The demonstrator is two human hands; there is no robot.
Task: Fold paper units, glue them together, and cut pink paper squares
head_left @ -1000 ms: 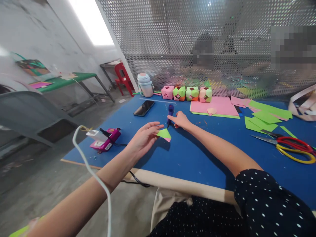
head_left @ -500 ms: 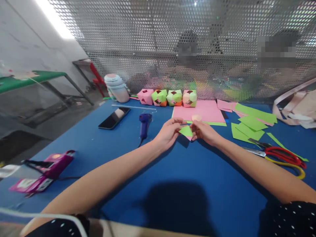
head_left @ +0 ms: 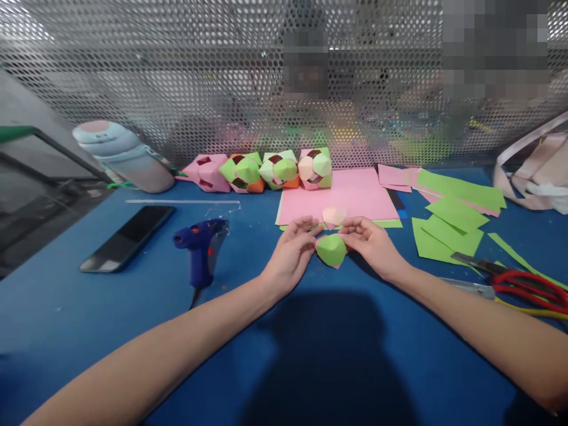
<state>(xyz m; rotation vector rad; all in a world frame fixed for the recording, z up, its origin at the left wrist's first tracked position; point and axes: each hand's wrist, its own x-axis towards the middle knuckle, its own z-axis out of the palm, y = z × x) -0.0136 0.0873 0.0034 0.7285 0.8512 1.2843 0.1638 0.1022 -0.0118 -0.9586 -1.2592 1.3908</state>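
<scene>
Between my two hands is a small folded paper piece [head_left: 332, 249], green on top with pink edges. My left hand [head_left: 293, 249] pinches its left side, and my right hand [head_left: 369, 244] pinches the right. A pale pink paper piece [head_left: 333, 216] shows just beyond my fingertips; whether it joins the green one I cannot tell. Behind my hands lie pink paper sheets [head_left: 355, 192] with green underneath. Several folded paper balls in pink, green and orange stand in a row at the back, among them a green ball [head_left: 245, 171].
Left of my hands lie a blue glue gun [head_left: 202, 251], a black phone [head_left: 128, 238] and a clear stick [head_left: 181, 202]. A bottle [head_left: 124, 155] stands back left. To the right are green paper pieces [head_left: 448, 236], red-handled scissors [head_left: 528, 287] and a bag [head_left: 536, 168]. Perforated metal mesh [head_left: 248, 89] closes the back.
My view has dropped and come closer to the table. The green piece has turned in my hands and now shows a wider, rounder green face.
</scene>
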